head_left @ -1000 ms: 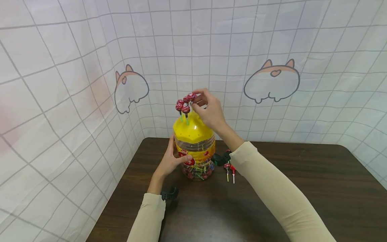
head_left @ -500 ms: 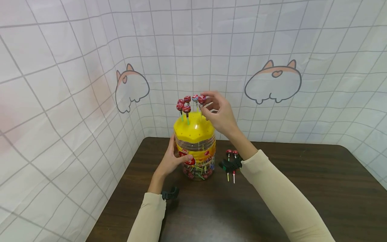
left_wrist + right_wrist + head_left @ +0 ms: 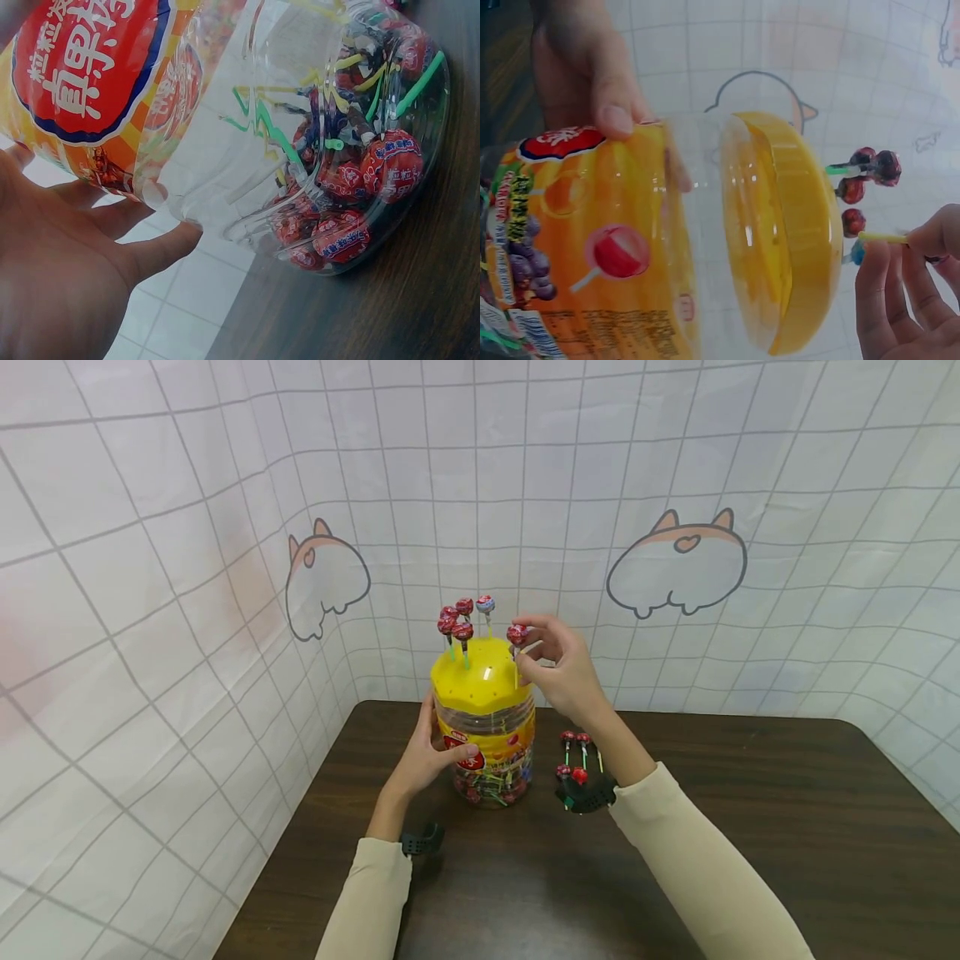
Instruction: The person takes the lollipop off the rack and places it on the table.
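Note:
A clear plastic jar (image 3: 491,720) with a yellow lid (image 3: 483,681) stands on the table. Its lower part holds wrapped lollipops (image 3: 394,165). My left hand (image 3: 422,760) grips the jar's left side, thumb across the front label. Several lollipops (image 3: 462,632) stand upright in the lid's left and back, one with a pale blue wrapper (image 3: 485,604). Over the lid's right side, my right hand (image 3: 562,667) pinches a red-wrapped lollipop (image 3: 517,634) by its yellow stick. In the right wrist view, the stick's tip (image 3: 866,237) is a little apart from the lid.
More lollipops (image 3: 580,775) lie on the dark wooden table (image 3: 712,827) right of the jar, partly hidden by the right wrist's black strap (image 3: 588,797). Small holes dot the lid. A white grid-patterned curtain (image 3: 555,468) hangs behind and to the left.
My right hand has moved from the lid's back to its right side, carrying the red lollipop down and rightward. The pale blue lollipop at the back has come into view. My left hand stays put.

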Motion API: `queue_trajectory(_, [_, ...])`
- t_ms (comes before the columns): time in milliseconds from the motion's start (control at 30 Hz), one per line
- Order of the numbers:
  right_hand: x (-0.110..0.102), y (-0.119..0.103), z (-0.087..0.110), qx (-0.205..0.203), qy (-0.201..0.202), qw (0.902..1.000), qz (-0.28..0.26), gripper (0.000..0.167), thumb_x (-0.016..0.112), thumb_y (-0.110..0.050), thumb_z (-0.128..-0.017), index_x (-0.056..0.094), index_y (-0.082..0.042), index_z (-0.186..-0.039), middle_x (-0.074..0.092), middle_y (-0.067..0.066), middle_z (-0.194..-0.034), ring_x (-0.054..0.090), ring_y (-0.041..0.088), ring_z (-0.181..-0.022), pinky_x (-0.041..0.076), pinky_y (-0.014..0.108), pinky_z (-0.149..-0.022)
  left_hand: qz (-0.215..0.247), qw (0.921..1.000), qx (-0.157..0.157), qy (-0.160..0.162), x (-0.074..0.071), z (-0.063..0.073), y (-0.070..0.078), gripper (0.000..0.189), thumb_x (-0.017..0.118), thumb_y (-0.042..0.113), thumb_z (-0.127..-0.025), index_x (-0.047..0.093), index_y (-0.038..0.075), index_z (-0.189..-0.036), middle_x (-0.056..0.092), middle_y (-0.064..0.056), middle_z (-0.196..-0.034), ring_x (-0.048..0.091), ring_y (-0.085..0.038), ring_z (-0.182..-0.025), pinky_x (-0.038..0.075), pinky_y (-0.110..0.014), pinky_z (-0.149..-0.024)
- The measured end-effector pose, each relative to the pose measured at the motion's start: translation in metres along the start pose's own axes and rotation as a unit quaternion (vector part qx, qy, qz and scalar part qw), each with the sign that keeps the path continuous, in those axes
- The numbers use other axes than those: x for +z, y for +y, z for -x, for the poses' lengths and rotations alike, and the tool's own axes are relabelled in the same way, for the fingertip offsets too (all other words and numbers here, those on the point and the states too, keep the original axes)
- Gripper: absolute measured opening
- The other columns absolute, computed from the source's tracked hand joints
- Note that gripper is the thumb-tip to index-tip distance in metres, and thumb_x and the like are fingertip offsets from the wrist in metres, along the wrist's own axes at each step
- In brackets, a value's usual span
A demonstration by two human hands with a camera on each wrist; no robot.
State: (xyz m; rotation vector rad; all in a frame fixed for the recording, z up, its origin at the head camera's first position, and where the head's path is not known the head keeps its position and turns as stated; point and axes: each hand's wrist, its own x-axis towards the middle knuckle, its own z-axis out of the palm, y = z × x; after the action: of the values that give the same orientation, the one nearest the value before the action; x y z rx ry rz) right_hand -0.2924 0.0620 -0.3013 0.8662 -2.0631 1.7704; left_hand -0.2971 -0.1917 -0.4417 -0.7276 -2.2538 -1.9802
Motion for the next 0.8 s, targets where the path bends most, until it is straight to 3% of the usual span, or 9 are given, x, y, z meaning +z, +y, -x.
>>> queue_trajectory(267, [-0.005, 0.011, 0.016, 0.019, 0.001, 0.9997, -0.017, 0.046, 0.063, 0.002, -0.092, 0.058, -0.006, -0.137, 0.063, 0.019, -0.112, 0.065, 0.025, -0.079, 0.063, 0.034, -0.065, 0.003, 1.0, 0.003, -0.004, 0.0, 0.001, 0.0, 0.105, 0.081, 0.026, -0.089, 0.007, 0.049, -0.159, 0.038, -0.002, -0.156, 0.049, -0.029, -0.139, 0.045, -0.057, -0.113])
queue_trajectory(500, [-0.012, 0.022, 0.033, 0.053, 0.001, 0.9985, -0.013, 0.045, 0.063, 0.0, -0.095, 0.057, -0.007, -0.138, 0.062, 0.019, -0.114, 0.064, 0.029, -0.082, 0.062, 0.032, -0.065, 0.009, 0.9999, 0.007, -0.007, 0.0, 0.001, 0.0, 0.104, 0.081, 0.025, -0.089, 0.008, 0.048, -0.16, 0.04, -0.003, -0.155, 0.05, -0.029, -0.137, 0.046, -0.056, -0.112])
queue_trajectory(800, [-0.025, 0.041, 0.057, 0.076, 0.005, 0.997, -0.014, 0.042, 0.061, 0.001, -0.096, 0.056, -0.006, -0.137, 0.061, 0.018, -0.109, 0.065, 0.017, -0.073, 0.062, 0.034, -0.061, 0.004, 1.0, 0.004, -0.004, -0.001, 0.002, 0.001, 0.103, 0.08, 0.021, -0.091, 0.008, 0.046, -0.16, 0.039, -0.004, -0.155, 0.049, -0.03, -0.138, 0.044, -0.058, -0.113])
